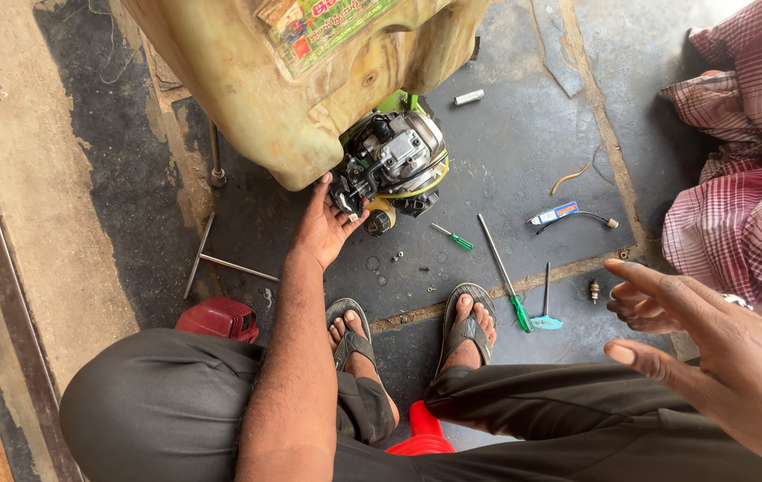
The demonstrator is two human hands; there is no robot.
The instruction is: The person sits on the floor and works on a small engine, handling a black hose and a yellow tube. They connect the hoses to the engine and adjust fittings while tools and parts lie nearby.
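Note:
My left hand [325, 225] reaches forward to a small engine [396, 161] mounted under a dirty yellowish plastic tank [274, 98]. Its fingers and thumb close around a black part [346, 200] on the engine's left side. My right hand [720, 366] is raised at the right edge with the fingers spread and nothing in it. I sit on a red stool [421, 433], with my sandalled feet [466, 326] on the dark floor mat [506, 161].
On the mat lie a small green-handled screwdriver [452, 236], a long green-handled screwdriver [504, 272], a teal-handled tool [545, 308], a spark plug [593, 290] and a blue-white packet [555, 213]. A red cover [218, 317] sits left. Another person in checked cloth [747, 187] crouches right, hand [638, 310] out.

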